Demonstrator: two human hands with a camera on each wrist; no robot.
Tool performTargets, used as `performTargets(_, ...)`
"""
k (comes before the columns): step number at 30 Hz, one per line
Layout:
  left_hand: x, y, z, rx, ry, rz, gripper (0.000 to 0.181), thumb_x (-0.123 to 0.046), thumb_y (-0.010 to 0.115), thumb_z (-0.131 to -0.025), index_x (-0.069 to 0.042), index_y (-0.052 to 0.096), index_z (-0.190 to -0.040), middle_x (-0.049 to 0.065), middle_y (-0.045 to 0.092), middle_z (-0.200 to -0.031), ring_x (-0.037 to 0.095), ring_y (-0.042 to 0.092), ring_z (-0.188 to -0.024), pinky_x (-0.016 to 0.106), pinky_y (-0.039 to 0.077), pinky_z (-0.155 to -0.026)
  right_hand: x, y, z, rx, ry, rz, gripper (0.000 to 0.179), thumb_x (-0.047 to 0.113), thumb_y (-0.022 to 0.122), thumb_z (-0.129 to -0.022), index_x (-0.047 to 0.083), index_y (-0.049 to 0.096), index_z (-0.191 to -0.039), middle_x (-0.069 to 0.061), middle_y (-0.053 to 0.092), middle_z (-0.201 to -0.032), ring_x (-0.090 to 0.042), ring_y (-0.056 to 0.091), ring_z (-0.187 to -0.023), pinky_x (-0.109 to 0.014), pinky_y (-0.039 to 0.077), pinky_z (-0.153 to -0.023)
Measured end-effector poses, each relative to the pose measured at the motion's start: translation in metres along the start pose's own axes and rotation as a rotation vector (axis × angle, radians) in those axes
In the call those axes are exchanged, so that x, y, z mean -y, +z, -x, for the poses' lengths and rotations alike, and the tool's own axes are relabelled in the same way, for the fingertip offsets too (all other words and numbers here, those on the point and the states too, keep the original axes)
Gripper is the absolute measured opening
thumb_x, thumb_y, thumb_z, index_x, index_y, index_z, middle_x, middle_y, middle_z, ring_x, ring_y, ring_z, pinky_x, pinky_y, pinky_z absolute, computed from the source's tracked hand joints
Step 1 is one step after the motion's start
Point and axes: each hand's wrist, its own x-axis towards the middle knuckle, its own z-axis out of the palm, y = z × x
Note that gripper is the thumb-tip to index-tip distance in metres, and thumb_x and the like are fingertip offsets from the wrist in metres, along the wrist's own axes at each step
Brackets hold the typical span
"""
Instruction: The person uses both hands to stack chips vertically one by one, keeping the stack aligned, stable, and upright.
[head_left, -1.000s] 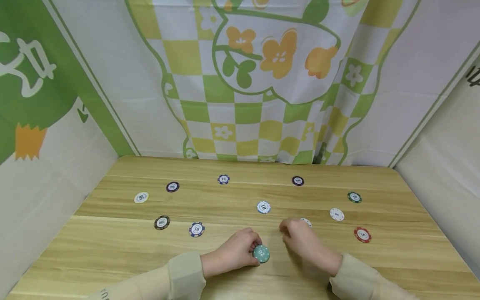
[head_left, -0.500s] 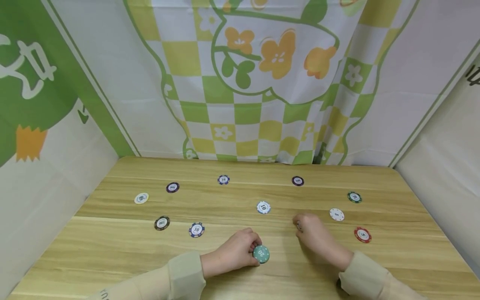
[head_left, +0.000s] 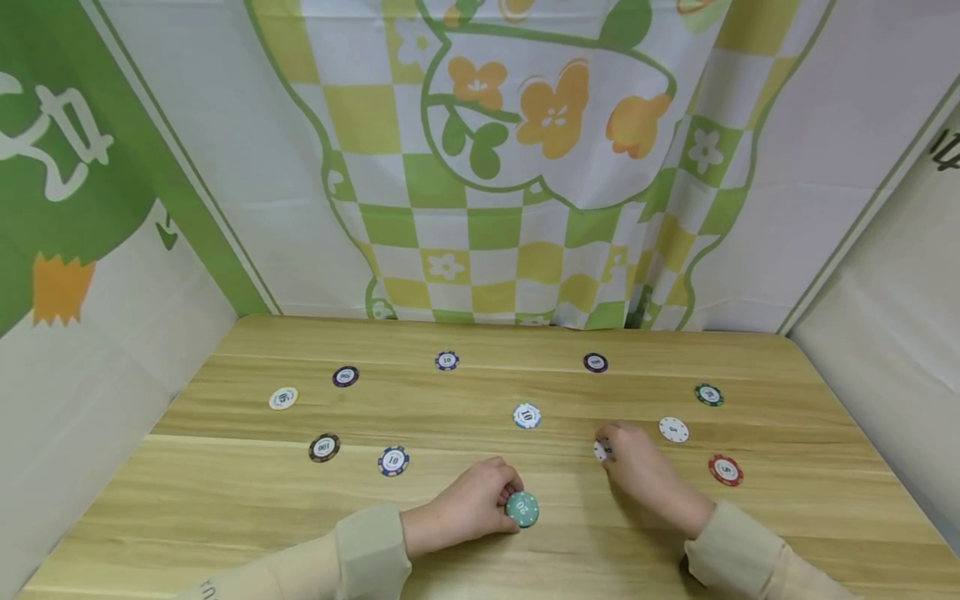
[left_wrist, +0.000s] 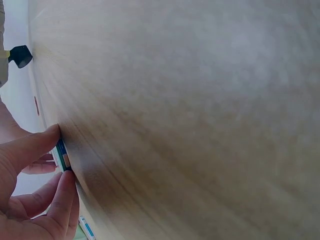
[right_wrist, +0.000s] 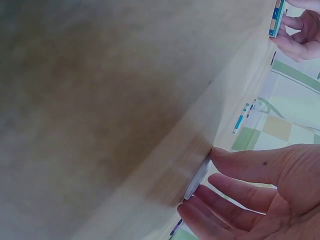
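Note:
My left hand [head_left: 474,504] grips a short stack of poker chips, topped by a green chip [head_left: 522,508] marked 20, between thumb and fingers on the table. The stack's edge [left_wrist: 63,156] shows in the left wrist view, with a blue and orange layer under the green one. To the right, my right hand [head_left: 641,468] pinches a white poker chip [head_left: 602,450] by its rim; the fingers partly cover it. Seen from the right wrist, that chip [right_wrist: 197,179] lies flat at the table surface between thumb and fingertips. The white-blue 10 chip [head_left: 527,416] lies left of it.
Single chips lie scattered on the wooden table [head_left: 247,508]: a white one [head_left: 673,429] and a red one [head_left: 726,470] at right, a blue one [head_left: 393,461] and a black one [head_left: 324,447] at left. A patterned curtain [head_left: 540,250] hangs behind the table.
My right hand has moved right and slightly away from me onto the white chip, which it now pinches. My left hand and the stack have stayed in place.

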Motion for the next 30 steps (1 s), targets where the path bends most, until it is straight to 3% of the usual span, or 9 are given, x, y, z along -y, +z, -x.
performTargets(15, 0.000, 0.000, 0.001, -0.006, 0.001, 0.003, 0.033, -0.012, 0.081, -0.061, -0.005, 0.063, -0.088, -0.007, 0.047, -0.077, 0.000, 0.042, -0.068, 0.011, 0.041, -0.062, -0.002, -0.005, -0.004, 0.053, 0.032, -0.024, 0.030, -0.004, 0.073, -0.064, -0.003, 0.064, -0.093, -0.009, 0.057, -0.083, -0.020, 0.056, -0.076, -0.035, 0.050, -0.069)
performTargets(25, 0.001, 0.000, 0.000, 0.006, 0.000, -0.002, 0.033, -0.012, 0.080, -0.062, -0.005, 0.063, -0.089, -0.007, 0.046, -0.077, 0.000, 0.041, -0.069, 0.012, 0.041, -0.062, -0.002, -0.008, -0.006, 0.053, 0.069, -0.066, 0.025, 0.000, 0.078, -0.058, 0.004, 0.063, -0.077, -0.003, 0.050, -0.075, -0.015, 0.046, -0.067, -0.030, 0.044, -0.061)
performTargets(30, 0.001, 0.000, 0.000, 0.007, 0.002, -0.002, 0.033, -0.012, 0.080, -0.063, -0.004, 0.063, -0.090, -0.007, 0.046, -0.078, 0.001, 0.042, -0.069, 0.012, 0.041, -0.062, -0.001, -0.012, -0.006, 0.065, 0.080, -0.090, 0.020, -0.004, 0.075, -0.063, 0.006, 0.061, -0.074, -0.002, 0.050, -0.072, -0.015, 0.047, -0.067, -0.029, 0.044, -0.061)
